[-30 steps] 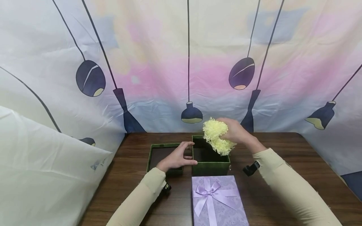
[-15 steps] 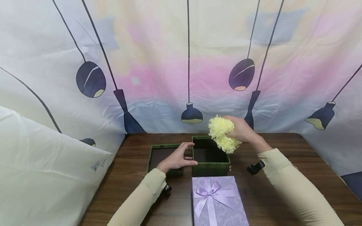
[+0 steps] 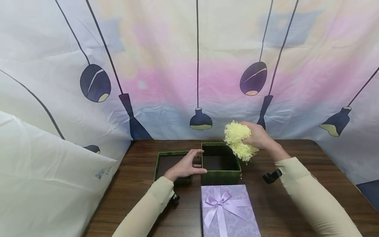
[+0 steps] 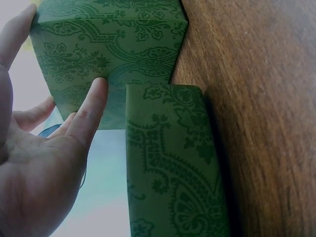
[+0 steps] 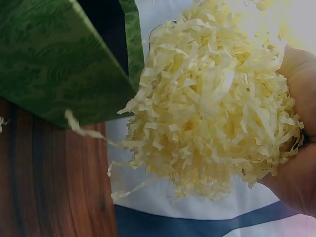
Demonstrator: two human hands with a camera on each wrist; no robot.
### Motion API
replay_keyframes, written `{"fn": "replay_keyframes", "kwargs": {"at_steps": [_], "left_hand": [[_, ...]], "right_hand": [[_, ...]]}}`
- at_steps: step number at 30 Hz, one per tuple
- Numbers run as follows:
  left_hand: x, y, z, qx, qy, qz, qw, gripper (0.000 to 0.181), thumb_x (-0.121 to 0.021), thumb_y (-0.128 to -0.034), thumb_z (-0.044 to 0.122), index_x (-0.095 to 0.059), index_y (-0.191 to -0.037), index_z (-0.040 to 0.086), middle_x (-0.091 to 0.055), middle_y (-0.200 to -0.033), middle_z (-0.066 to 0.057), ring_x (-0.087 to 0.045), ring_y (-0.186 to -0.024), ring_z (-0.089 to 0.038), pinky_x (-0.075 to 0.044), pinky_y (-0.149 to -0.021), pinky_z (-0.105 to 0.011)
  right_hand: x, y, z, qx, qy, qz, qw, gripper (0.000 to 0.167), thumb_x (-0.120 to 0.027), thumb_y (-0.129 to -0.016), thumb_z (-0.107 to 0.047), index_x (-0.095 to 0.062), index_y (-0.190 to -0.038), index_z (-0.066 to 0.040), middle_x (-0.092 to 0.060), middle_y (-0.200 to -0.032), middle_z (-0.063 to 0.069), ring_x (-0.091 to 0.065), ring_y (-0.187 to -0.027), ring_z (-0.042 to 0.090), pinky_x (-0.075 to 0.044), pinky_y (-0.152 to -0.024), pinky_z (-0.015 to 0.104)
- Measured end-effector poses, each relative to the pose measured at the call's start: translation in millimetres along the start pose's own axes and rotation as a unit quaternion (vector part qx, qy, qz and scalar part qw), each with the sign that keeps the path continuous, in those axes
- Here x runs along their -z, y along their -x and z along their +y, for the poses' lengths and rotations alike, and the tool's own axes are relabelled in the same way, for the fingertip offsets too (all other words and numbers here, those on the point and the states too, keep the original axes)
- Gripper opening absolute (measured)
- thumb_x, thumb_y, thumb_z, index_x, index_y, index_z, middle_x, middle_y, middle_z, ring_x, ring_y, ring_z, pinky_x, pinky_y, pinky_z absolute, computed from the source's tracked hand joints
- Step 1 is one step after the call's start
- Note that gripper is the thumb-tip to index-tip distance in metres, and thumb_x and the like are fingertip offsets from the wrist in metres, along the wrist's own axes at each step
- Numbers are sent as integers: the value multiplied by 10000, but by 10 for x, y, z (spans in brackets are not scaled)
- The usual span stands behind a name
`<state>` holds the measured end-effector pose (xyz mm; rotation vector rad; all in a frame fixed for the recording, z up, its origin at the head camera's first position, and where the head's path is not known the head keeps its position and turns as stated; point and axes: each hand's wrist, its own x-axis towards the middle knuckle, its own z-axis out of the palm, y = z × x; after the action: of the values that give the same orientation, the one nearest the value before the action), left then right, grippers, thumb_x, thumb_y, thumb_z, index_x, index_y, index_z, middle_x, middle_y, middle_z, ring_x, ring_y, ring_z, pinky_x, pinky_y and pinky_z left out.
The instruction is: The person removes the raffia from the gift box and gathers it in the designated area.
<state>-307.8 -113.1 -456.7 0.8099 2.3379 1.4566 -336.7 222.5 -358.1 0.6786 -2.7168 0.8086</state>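
Observation:
A green patterned box [image 3: 220, 177] stands upright on the table, its top uncovered and dark inside. Against its left side rests my left hand [image 3: 185, 166], with fingers spread and fairly straight; in the left wrist view fingertips [image 4: 100, 85] touch the patterned wall. My right hand [image 3: 258, 135] grips a clump of pale yellow shredded paper [image 3: 237, 133] above the box's far right edge. Loose strands trail from that clump [image 5: 212, 108] in the right wrist view, and it hides most of the right fingers. A matching green lid [image 3: 165, 164] lies inside up, left of the box.
A purple gift box [image 3: 226, 210] with a ribbon bow lies in front of the green box. The brown wooden table [image 3: 296, 184] reaches back to a printed cloth backdrop [image 3: 165, 82]. White cloth [image 3: 53, 177] hangs along the left side.
My right hand has moved to the right with the shredded paper, from over the box's opening toward its right edge. The left hand stays against the box.

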Motion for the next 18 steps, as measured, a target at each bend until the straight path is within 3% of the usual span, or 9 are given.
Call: {"fn": "replay_keyframes", "kwargs": {"at_steps": [3,9,18], "left_hand": [[0,-5,-6,-3,24,0,10000,833,-802,-824,261,-320,-1483,95,-274,-1472,-163,-486,-1285,-335,-561,-942,-329],[-2,0,4,-12,59,12,10000,827,-802,-823,253,-324,-1481,104,-274,-1472,-160,-481,-1288,-330,-560,-946,-335],[-4,0,-9,-4,58,-2,10000,833,-797,-829,250,-314,-1488,90,-268,-1480,-149,-451,-1312,-320,-555,-957,-350]], "right_hand": [[2,19,54,-100,40,-46,9999,703,-733,-731,-54,-498,-1394,-43,-550,-1363,217,-550,-1147,389,-500,-885,525],[6,62,126,-174,32,-70,9998,708,-745,-710,-57,-509,-1377,-32,-565,-1335,237,-528,-1198,444,-484,-948,589],[19,155,261,-297,193,-263,9990,716,-726,-722,-61,-487,-1395,-12,-563,-1336,231,-530,-1197,445,-482,-954,590]]}}
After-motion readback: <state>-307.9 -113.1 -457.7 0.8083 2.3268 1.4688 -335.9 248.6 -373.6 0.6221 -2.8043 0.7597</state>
